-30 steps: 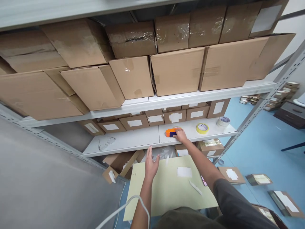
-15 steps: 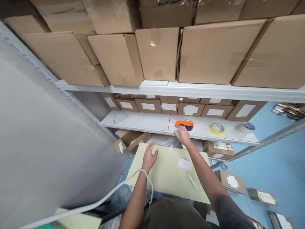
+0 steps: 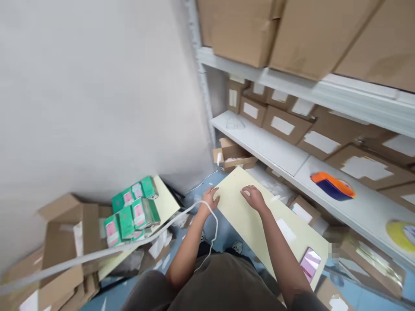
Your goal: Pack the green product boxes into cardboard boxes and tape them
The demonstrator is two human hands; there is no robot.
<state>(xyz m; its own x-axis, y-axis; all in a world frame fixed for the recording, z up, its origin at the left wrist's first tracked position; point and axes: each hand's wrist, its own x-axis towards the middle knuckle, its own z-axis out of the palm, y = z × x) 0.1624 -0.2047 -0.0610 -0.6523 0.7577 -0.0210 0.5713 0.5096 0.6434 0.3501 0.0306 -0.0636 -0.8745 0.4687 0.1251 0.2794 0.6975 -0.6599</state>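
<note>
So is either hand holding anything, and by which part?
Nothing, as far as I can see: the left hand and right hand both look empty. The orange-and-blue thing sits on the shelf.

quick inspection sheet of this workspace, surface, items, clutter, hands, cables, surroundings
Surface: pale yellow tabletop, set beside a white shelf.
Job's things: orange and dark blue item on the shelf; yellow tape roll to its right, partly out of frame.
Clutter: phone and white sheet on the tabletop; green packs and open cardboard box at left.
Hands: left hand near the tabletop's edge, right hand over it; neither seen holding anything; contact unclear.
Cables: white cable passes across the left forearm in view.
Surroundings: boxed rack, grey wall, blue floor.
</note>
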